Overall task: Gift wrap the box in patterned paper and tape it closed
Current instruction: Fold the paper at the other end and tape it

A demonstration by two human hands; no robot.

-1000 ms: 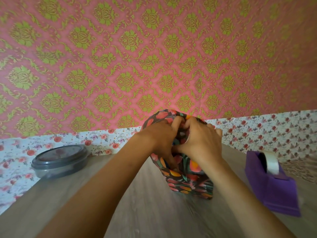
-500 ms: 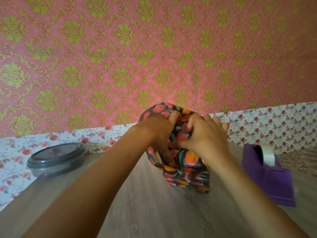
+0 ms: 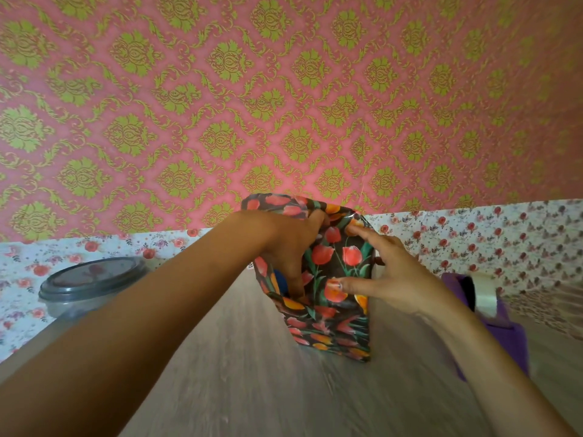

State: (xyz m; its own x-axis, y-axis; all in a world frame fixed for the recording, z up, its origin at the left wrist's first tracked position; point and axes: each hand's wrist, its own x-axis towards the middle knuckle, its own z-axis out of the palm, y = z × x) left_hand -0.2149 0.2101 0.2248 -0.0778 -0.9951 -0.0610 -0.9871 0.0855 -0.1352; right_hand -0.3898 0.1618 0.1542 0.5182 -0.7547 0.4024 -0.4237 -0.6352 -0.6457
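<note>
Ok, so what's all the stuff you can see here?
paper-wrapped box: one, dark with red and orange tulips, middle of the table
tape dispenser: one, purple, right of the box
tape roll: one, clear, on the dispenser
round tub: one, clear with grey lid, far left
table: one, pale wood, under everything
wall: one, pink with green pattern, behind
left hand: one, grips the paper on the box's left
right hand: one, fingers spread, pressing the paper's front

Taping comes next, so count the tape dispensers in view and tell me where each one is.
1. The purple tape dispenser stands on the table at the right, right of the wrapped box, partly hidden by the right forearm. More could lie out of view.
</note>
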